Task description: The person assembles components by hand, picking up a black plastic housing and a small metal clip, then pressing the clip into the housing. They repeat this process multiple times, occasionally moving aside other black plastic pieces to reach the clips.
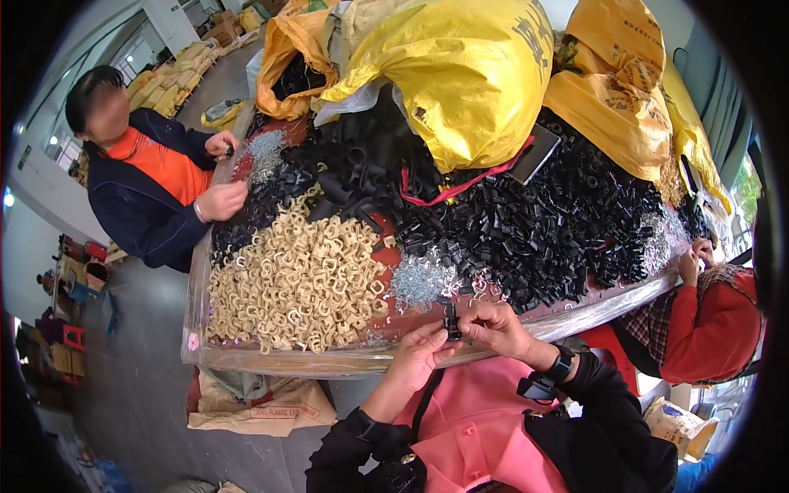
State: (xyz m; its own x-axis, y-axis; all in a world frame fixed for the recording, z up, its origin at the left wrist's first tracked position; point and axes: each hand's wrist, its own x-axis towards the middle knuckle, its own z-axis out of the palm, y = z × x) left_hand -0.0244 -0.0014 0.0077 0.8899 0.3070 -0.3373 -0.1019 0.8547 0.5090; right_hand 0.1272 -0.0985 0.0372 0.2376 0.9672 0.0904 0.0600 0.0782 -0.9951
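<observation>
The left hand (421,353) had its fingers clamped on a small black piece (451,314), low down. The right hand (497,329) had its thumb and finger pinched at the piece's right side. The piece was up by the near edge of the bench (288,363). If a pinch got loose, it could slip and drop. Just past the fingers lay silver bits (413,283). Tan loops (288,287) sat to the left, and many black parts (526,246) spread right. A bump could mix the heaps.

dark printed characters (534,33) stand on the big yellow sack (464,90), and red capital letters (288,411) on the tan sack (226,417).
</observation>
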